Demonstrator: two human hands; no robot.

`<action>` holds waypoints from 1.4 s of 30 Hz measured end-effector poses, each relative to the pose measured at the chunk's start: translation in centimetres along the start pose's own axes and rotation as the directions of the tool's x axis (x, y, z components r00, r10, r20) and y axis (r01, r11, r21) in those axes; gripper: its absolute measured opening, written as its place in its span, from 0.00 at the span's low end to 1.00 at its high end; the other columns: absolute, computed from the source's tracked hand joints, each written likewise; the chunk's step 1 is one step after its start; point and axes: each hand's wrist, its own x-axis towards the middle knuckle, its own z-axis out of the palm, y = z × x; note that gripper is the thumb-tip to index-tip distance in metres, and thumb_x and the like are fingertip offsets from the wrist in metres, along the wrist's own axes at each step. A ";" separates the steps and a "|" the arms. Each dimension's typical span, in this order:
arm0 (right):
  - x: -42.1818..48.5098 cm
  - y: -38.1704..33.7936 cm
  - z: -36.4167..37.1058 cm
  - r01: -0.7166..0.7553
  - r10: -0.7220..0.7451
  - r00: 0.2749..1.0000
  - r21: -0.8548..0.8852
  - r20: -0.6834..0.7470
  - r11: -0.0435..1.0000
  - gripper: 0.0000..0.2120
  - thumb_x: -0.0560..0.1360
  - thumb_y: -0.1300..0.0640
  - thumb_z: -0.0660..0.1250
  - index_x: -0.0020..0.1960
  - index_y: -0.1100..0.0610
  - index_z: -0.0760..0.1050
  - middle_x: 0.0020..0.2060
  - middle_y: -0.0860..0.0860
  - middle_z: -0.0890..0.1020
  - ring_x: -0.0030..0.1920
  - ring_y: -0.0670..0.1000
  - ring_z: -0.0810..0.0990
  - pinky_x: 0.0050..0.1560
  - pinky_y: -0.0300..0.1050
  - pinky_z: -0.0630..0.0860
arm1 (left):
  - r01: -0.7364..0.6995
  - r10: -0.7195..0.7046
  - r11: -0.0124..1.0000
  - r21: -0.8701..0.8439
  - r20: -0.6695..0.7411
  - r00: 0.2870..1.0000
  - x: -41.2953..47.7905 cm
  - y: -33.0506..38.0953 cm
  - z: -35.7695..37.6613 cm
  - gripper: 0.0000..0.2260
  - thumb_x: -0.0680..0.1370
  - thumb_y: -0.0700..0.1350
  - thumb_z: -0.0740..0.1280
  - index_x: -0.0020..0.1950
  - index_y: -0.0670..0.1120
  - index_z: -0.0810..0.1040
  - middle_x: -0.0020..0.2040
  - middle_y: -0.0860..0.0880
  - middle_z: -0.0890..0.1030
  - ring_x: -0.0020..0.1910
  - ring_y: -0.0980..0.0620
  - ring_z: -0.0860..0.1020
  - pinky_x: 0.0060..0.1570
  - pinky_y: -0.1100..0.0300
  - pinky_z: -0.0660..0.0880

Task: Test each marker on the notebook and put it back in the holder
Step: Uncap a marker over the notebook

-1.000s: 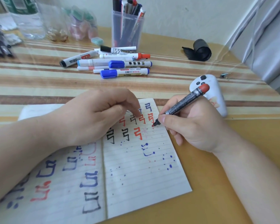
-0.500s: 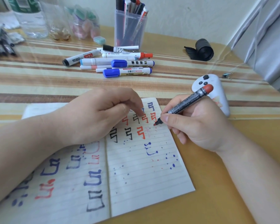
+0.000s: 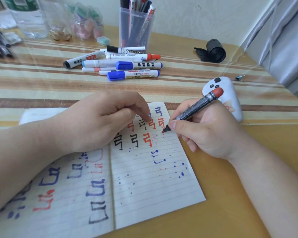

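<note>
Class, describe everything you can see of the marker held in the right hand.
The marker has a dark barrel with pale print and a rounded red rear end. Uncapped, it slants, red tip down-left, seemingly touching the right page of the notebook near red marks. The right hand pinches it low down.

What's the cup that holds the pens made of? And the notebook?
Holder: probably clear plastic, smooth and slightly glossy; the markers show through its walls. Notebook: paper, matte; it has printed lines, and the ink has soaked in as soft-edged spots.
</note>
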 end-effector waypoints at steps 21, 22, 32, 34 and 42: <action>-0.1 -0.1 0.0 0.006 -0.007 1.000 0.050 0.022 0.999 0.04 0.73 0.58 0.71 0.42 0.60 0.81 0.27 0.53 0.78 0.21 0.53 0.73 0.25 0.43 0.70 | 0.015 -0.016 0.999 0.050 0.024 1.000 0.1 0.5 -0.4 0.16 0.78 0.43 0.56 0.55 0.57 0.82 0.53 0.66 0.84 0.57 0.59 0.81 0.60 0.54 0.76; -0.1 -0.1 0.0 0.001 -0.002 1.000 0.049 0.022 0.999 0.05 0.72 0.59 0.71 0.42 0.60 0.81 0.26 0.53 0.78 0.21 0.53 0.72 0.25 0.43 0.69 | 0.014 -0.015 0.999 0.051 0.023 1.000 0.1 0.5 -0.5 0.16 0.78 0.43 0.56 0.55 0.57 0.82 0.53 0.66 0.84 0.57 0.59 0.81 0.60 0.54 0.76; 0.2 -0.7 0.2 -0.045 0.045 0.999 0.002 0.021 0.999 0.05 0.71 0.57 0.72 0.39 0.59 0.80 0.25 0.58 0.76 0.20 0.56 0.73 0.24 0.44 0.69 | 0.019 -0.020 0.999 -0.036 -0.020 1.000 0.1 -0.7 0.5 0.14 0.81 0.51 0.58 0.54 0.50 0.83 0.50 0.52 0.86 0.52 0.51 0.83 0.51 0.53 0.78; 0.3 -0.8 0.1 -0.048 0.048 0.999 0.001 0.013 0.999 0.06 0.73 0.61 0.73 0.38 0.59 0.80 0.25 0.59 0.76 0.20 0.55 0.73 0.23 0.44 0.69 | 0.016 -0.017 0.998 -0.056 -0.021 1.000 0.1 -0.8 0.6 0.14 0.81 0.49 0.58 0.55 0.50 0.83 0.50 0.52 0.86 0.52 0.52 0.83 0.52 0.55 0.78; 0.3 -0.5 0.0 -0.065 0.063 0.996 -0.028 -0.057 0.998 0.05 0.69 0.59 0.70 0.36 0.60 0.77 0.25 0.65 0.75 0.19 0.58 0.72 0.22 0.41 0.68 | 0.006 -0.008 0.998 -0.061 -0.020 1.000 0.3 -1.0 0.8 0.13 0.81 0.48 0.59 0.55 0.49 0.83 0.50 0.52 0.85 0.51 0.52 0.83 0.52 0.56 0.78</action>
